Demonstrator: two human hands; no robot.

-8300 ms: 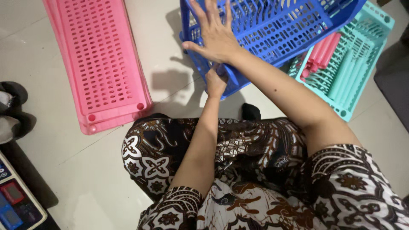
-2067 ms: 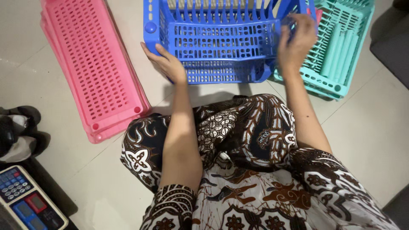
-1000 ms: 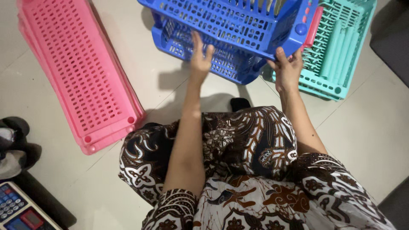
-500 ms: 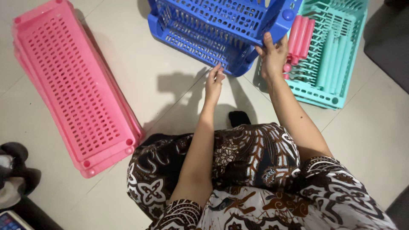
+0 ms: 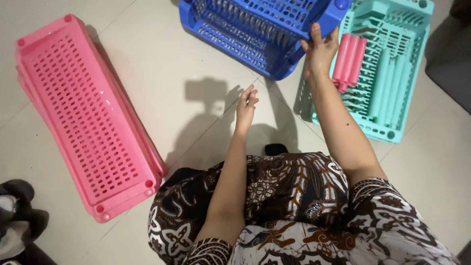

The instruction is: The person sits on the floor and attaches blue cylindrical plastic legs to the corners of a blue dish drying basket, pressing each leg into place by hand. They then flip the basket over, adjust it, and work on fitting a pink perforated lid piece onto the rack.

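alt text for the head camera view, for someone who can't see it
Seen from above, a seated person in a brown patterned garment grips the corner of a blue slotted plastic rack with the right hand, while the left hand hovers open above the tiled floor. A stack of pink perforated trays lies to the left, and a teal rack holding pink tubes to the right.

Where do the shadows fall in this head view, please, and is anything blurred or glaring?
Head view: light comes from above and behind, casting a soft shadow on the tiled floor below the blue racks near the left hand; the right hand is sharp; mild sheen on the pink trays; the corners dim.
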